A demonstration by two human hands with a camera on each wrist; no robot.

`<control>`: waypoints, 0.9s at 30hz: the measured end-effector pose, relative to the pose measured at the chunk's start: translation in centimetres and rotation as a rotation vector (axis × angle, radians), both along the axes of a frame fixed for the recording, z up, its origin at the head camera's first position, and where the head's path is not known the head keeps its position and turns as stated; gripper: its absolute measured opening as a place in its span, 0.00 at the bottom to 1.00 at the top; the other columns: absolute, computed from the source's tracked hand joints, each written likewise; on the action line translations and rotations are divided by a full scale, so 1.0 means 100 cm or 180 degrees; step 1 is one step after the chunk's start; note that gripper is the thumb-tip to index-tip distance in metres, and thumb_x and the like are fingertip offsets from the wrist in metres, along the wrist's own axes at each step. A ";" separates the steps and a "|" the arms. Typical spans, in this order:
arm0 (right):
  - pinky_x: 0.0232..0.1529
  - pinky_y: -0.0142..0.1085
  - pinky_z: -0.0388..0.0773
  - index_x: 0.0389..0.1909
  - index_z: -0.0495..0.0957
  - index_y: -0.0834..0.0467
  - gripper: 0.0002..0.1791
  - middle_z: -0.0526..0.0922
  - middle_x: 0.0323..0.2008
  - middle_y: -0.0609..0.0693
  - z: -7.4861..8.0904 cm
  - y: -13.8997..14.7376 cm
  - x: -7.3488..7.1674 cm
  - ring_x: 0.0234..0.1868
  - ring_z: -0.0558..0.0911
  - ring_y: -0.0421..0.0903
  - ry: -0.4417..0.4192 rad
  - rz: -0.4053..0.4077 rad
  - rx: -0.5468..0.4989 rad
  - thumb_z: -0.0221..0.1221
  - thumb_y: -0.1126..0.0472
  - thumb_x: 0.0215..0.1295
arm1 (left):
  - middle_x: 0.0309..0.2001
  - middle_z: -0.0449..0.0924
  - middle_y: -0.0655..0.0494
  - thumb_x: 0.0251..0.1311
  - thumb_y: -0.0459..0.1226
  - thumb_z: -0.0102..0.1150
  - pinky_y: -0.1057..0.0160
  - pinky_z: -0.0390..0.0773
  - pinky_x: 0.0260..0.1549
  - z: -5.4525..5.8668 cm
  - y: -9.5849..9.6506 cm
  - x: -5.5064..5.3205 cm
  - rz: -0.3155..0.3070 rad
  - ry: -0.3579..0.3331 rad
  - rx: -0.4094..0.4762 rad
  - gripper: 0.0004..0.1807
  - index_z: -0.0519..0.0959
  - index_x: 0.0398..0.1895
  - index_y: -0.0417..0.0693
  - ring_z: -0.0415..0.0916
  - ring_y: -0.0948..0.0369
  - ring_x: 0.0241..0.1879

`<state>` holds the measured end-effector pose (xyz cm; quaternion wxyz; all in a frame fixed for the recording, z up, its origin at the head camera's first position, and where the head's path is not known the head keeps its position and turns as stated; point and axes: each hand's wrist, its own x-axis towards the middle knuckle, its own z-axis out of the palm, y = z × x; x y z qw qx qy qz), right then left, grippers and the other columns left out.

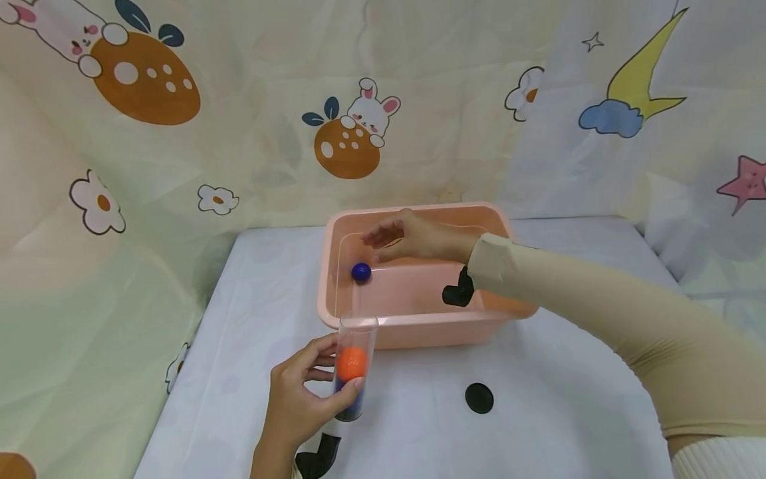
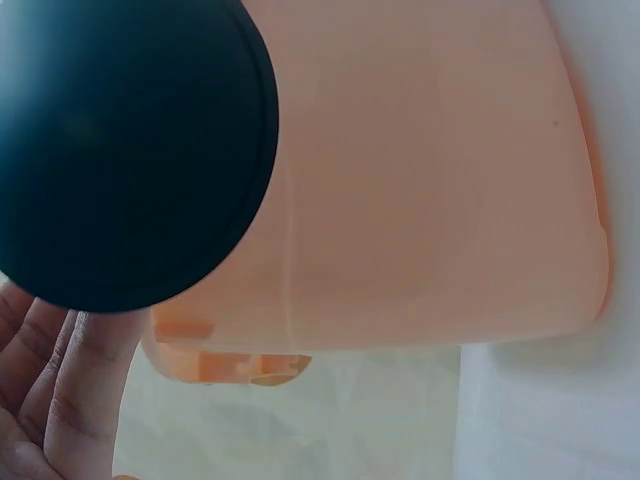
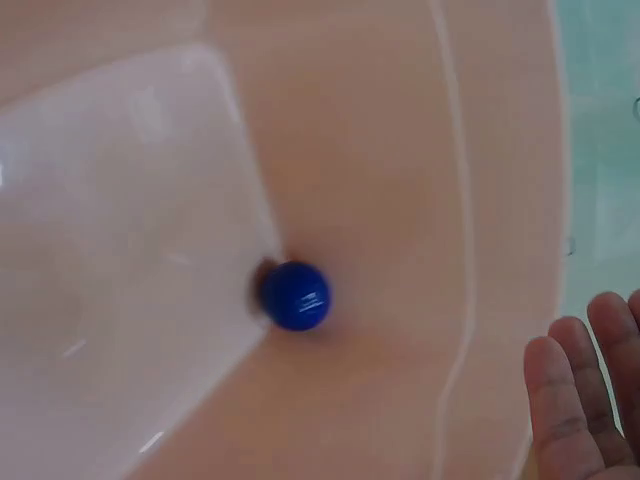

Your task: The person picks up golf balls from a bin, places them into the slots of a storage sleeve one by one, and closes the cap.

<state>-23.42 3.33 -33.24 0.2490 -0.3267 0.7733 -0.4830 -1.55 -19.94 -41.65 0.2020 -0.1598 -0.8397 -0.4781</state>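
My left hand [image 1: 308, 392] grips a clear tube [image 1: 358, 326] with thumb and fingers, in front of the pink basin [image 1: 419, 322]. Inside the tube sits an orange ball [image 1: 351, 364], with something dark blue below it. A large dark round surface [image 2: 130, 150], apparently the tube's bottom, covers the upper left of the left wrist view. Over the basin hovers my right hand [image 1: 413, 236], fingers loosely extended and holding nothing. Just below its fingertips a blue ball [image 1: 361, 273] lies in the basin's left end; the right wrist view shows this blue ball [image 3: 296, 296] apart from the fingers [image 3: 555, 390].
A black disc [image 1: 479, 398] lies on the white-covered table [image 1: 419, 432], right of the tube. Behind the basin hangs a patterned cloth [image 1: 443, 120], which also runs along the left side.
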 end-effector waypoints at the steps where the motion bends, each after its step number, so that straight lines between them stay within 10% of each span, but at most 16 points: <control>1: 0.69 0.44 0.81 0.67 0.78 0.70 0.25 0.84 0.65 0.62 -0.005 -0.002 -0.003 0.66 0.83 0.58 0.0007 -0.0044 0.0012 0.67 0.72 0.72 | 0.42 0.92 0.52 0.41 0.33 0.87 0.69 0.88 0.30 0.000 0.000 0.000 0.0010 -0.0005 -0.0001 0.31 0.87 0.54 0.41 0.88 0.63 0.35; 15: 0.67 0.45 0.82 0.68 0.79 0.70 0.30 0.85 0.64 0.63 -0.078 -0.034 -0.029 0.64 0.84 0.60 0.0422 -0.0403 0.0536 0.73 0.66 0.66 | 0.44 0.92 0.53 0.45 0.34 0.86 0.67 0.89 0.31 -0.006 -0.001 0.001 0.0073 -0.0191 0.0080 0.29 0.87 0.54 0.43 0.89 0.63 0.36; 27: 0.57 0.41 0.84 0.52 0.88 0.64 0.15 0.90 0.48 0.59 -0.104 -0.060 -0.041 0.47 0.83 0.52 0.0701 -0.0389 0.0851 0.75 0.68 0.65 | 0.44 0.92 0.52 0.43 0.33 0.86 0.68 0.89 0.31 -0.007 -0.003 0.000 0.0044 -0.0092 0.0095 0.30 0.87 0.54 0.43 0.89 0.63 0.36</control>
